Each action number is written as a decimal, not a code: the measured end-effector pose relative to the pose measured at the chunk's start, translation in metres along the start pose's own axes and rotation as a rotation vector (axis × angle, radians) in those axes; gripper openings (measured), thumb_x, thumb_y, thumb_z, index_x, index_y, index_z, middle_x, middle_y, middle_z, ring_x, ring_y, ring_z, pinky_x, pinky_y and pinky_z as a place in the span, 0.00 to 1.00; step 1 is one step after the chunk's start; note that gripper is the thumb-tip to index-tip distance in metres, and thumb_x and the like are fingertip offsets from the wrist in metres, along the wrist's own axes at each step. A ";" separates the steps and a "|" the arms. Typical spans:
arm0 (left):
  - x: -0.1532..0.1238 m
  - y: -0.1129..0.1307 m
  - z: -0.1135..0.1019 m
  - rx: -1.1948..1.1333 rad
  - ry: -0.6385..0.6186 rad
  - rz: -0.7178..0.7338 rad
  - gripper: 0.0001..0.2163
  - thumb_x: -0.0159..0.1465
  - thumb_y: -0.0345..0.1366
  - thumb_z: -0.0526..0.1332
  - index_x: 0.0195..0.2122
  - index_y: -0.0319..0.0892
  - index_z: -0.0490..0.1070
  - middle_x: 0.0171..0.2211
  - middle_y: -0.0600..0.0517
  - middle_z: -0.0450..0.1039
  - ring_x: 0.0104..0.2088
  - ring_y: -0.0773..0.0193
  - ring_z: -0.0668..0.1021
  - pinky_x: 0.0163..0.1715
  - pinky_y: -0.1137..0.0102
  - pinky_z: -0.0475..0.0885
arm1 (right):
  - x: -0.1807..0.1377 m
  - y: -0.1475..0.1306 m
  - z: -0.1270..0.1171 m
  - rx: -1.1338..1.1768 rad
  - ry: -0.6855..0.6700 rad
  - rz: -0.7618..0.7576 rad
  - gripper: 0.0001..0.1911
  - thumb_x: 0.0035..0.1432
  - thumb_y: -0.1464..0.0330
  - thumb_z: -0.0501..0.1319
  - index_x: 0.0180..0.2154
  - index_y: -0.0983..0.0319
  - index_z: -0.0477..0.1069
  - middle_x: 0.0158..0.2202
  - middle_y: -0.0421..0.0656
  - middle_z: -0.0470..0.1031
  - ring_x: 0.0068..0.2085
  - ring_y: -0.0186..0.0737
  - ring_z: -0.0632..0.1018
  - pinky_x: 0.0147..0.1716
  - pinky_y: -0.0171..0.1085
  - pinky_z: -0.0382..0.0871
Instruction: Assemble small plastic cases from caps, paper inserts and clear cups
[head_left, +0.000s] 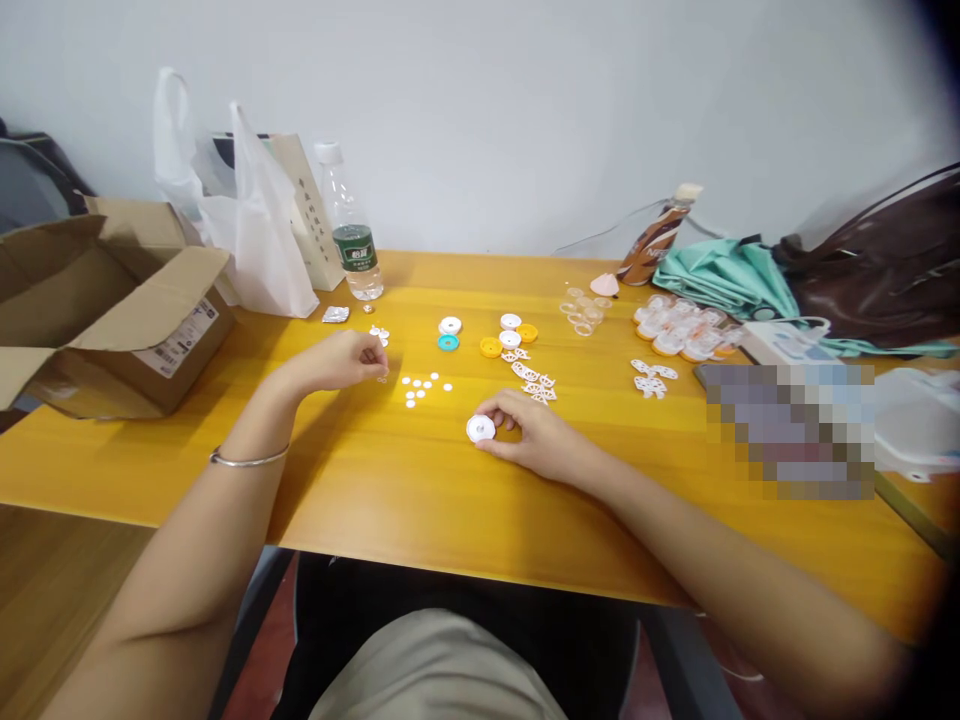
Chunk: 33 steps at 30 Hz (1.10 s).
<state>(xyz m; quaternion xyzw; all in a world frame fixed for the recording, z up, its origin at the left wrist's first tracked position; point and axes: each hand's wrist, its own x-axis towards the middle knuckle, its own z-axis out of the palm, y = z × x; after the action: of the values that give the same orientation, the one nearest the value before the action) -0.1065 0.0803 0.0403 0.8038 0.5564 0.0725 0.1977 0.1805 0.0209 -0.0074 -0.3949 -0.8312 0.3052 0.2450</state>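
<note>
My right hand [529, 432] rests on the yellow table [360, 490] with its fingers closed round a small white round disc part [481, 428]. My left hand [343, 358] hovers just left of a scatter of tiny white dots [421, 388], fingertips pinched together on something too small to make out. A silver bangle [247, 459] circles my left wrist. Beyond my hands lie white, teal and orange round caps [491, 335] and white lacy plastic pieces [534, 382].
An open cardboard box [112, 320] stands at the left, with white plastic bags [247, 220] and a water bottle [352, 235] behind. At right lie clear rings [583, 308], orange-white assembled pieces [686, 330], a teal umbrella [727, 275] and a brown bag [885, 260].
</note>
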 end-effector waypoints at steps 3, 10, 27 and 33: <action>-0.002 0.008 0.002 -0.075 0.033 0.013 0.08 0.52 0.38 0.57 0.30 0.40 0.70 0.29 0.52 0.75 0.29 0.66 0.74 0.28 0.74 0.66 | -0.001 -0.003 0.001 0.043 -0.029 0.017 0.08 0.49 0.71 0.61 0.35 0.60 0.68 0.34 0.42 0.72 0.34 0.35 0.72 0.35 0.36 0.67; -0.004 0.049 0.037 -0.280 0.109 0.209 0.08 0.55 0.36 0.58 0.30 0.37 0.71 0.28 0.51 0.74 0.28 0.68 0.74 0.31 0.74 0.67 | -0.001 -0.002 0.005 0.091 -0.022 0.049 0.08 0.50 0.70 0.60 0.36 0.62 0.67 0.32 0.41 0.72 0.31 0.33 0.72 0.33 0.34 0.67; -0.013 0.064 0.051 -0.349 0.012 0.366 0.06 0.58 0.34 0.57 0.35 0.39 0.68 0.31 0.52 0.73 0.32 0.69 0.74 0.34 0.74 0.68 | 0.002 0.008 0.008 0.074 0.050 -0.022 0.18 0.48 0.65 0.63 0.43 0.61 0.70 0.30 0.40 0.68 0.30 0.33 0.71 0.32 0.35 0.68; -0.012 0.071 0.058 -0.410 -0.046 0.423 0.06 0.59 0.32 0.57 0.36 0.38 0.68 0.33 0.51 0.74 0.33 0.69 0.75 0.35 0.74 0.68 | 0.003 0.007 0.008 0.076 0.033 -0.026 0.08 0.52 0.66 0.60 0.35 0.62 0.71 0.29 0.41 0.68 0.29 0.32 0.70 0.31 0.33 0.67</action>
<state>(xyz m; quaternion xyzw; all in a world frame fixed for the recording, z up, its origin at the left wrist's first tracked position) -0.0302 0.0336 0.0167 0.8467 0.3455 0.2047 0.3490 0.1771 0.0241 -0.0172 -0.3797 -0.8197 0.3269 0.2776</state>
